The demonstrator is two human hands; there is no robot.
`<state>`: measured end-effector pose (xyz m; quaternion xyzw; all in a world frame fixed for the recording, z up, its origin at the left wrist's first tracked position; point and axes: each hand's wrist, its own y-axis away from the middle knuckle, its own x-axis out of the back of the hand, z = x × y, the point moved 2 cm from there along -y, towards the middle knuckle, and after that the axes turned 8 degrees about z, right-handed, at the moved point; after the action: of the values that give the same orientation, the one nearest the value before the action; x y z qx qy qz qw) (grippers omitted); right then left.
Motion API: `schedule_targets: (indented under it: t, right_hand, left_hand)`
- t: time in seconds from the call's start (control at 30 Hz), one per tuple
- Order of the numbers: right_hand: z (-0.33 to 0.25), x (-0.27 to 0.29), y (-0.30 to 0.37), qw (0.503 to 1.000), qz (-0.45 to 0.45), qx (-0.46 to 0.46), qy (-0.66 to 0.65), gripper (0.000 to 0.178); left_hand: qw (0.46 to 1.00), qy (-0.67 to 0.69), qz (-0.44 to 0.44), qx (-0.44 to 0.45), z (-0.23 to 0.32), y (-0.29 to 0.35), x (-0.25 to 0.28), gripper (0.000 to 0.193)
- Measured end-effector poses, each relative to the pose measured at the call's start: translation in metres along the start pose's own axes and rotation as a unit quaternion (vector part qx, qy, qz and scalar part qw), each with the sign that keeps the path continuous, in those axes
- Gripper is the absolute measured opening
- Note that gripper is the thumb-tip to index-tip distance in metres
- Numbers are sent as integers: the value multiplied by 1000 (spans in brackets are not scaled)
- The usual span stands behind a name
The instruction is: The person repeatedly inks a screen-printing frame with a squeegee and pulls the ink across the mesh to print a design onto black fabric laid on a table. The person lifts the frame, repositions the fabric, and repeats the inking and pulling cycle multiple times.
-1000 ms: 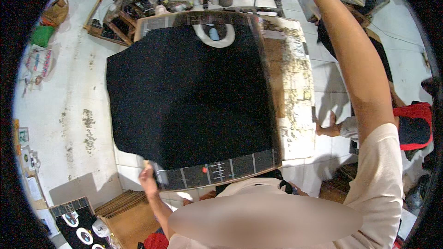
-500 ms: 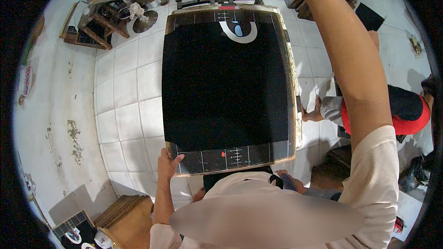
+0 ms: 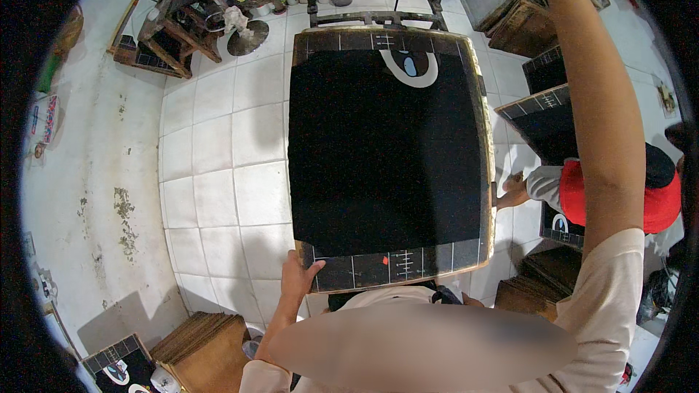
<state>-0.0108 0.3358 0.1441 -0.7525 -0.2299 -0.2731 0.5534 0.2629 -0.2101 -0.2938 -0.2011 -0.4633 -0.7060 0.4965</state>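
My left hand (image 3: pixel 300 276) is closed on the near left corner of a flat board (image 3: pixel 357 271). Its thumb lies on top and the other fingers go under the edge. Black cloth (image 3: pixel 382 153) is stretched over most of the board, leaving dark bands with white ruled marks at the near and far ends. Close to the far right corner, the cloth carries a printed eye (image 3: pixel 411 69) in white, brown and blue. My right arm (image 3: pixel 604 116) reaches up along the right side, and its hand is cut off beyond the upper edge.
Another person in red and black (image 3: pixel 582 193) is at the right, a hand (image 3: pixel 513 191) near the board's right edge. Marked dark panels (image 3: pixel 542 120) stand behind. Brown boards (image 3: pixel 204 346) are stacked lower left. A wooden stool (image 3: pixel 178 33) and black metal frame (image 3: pixel 375 4) stand far off.
The board and my left hand have shifted right and slightly down in the picture, along with the room. The other person's hand now shows by the board's right edge, and more dark panels are visible.
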Motion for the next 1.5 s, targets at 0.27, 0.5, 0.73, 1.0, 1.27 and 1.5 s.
schedule_targets:
  t: [0.27,0.5,0.73,1.0,1.27,1.5]
  right_hand:
    - [-10,1,-8,999,47,4,10,62]
    - [12,-7,109,961,-75,68,256,37]
    - [28,-57,389,986,-102,-29,-127,25]
    - [135,-273,265,984,-134,111,-49,55]
    - [184,-369,213,929,-357,92,32,44]
    - [152,-278,260,935,-330,96,-82,17]
  left_hand:
    - [955,-257,-117,-95,10,-54,22,85]
    - [951,126,93,-267,191,-81,124,67]
    - [714,685,5,145,207,-72,37,31]
    - [847,427,-136,285,123,-147,-26,30]
    - [928,-63,340,-138,165,-185,2,47]
    - [942,-95,313,-81,168,-215,-25,77]
